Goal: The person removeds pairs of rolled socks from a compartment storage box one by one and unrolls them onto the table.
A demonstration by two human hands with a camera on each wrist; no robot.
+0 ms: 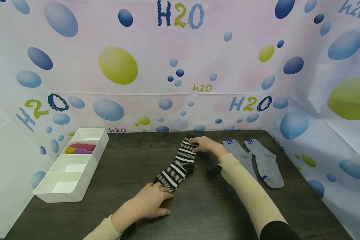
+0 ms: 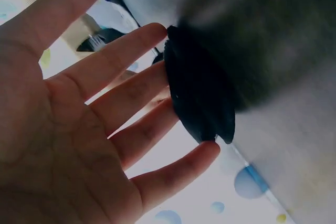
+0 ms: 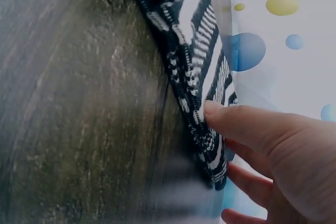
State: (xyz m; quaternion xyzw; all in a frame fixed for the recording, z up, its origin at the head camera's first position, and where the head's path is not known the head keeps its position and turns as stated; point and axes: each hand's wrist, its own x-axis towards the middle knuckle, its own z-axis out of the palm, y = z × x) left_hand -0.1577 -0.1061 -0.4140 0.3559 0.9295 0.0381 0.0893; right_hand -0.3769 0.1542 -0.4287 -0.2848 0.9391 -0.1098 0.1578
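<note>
A black-and-white striped sock lies slantwise on the dark table, its cuff far and its toe near. At the toe, my left hand touches it with extended fingers, the thumb apart. The left wrist view shows the dark toe against the fingertips, with a notch in its edge. My right hand pinches the cuff end; in the right wrist view its thumb lies against the striped knit and the other fingertips are partly hidden at the far edge. Two grey socks lie flat beside the right forearm, one partly covered by it.
On the left stands a white divided box. One of its compartments holds a rolled red, purple and yellow item. A patterned curtain hangs behind the table and along its sides.
</note>
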